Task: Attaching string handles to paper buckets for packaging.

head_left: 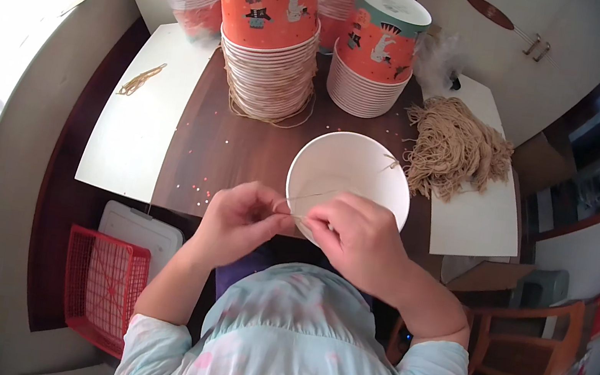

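A white-lined paper bucket stands mouth up near the table's front edge. At its near rim, my left hand and my right hand are close together, both closed in a pinch on a thin beige string. The string stretches between my fingertips across the bucket's mouth; my right fingers hide part of that rim. A knotted bit of string shows at the bucket's far right wall. Just right of the bucket lies a big heap of beige strings.
Behind the bucket stand two stacks of upside-down orange-and-green paper buckets, a tall left stack with string loops around its rims and a shorter right stack. A small string bundle lies far left. Below the table's left side sits a red basket.
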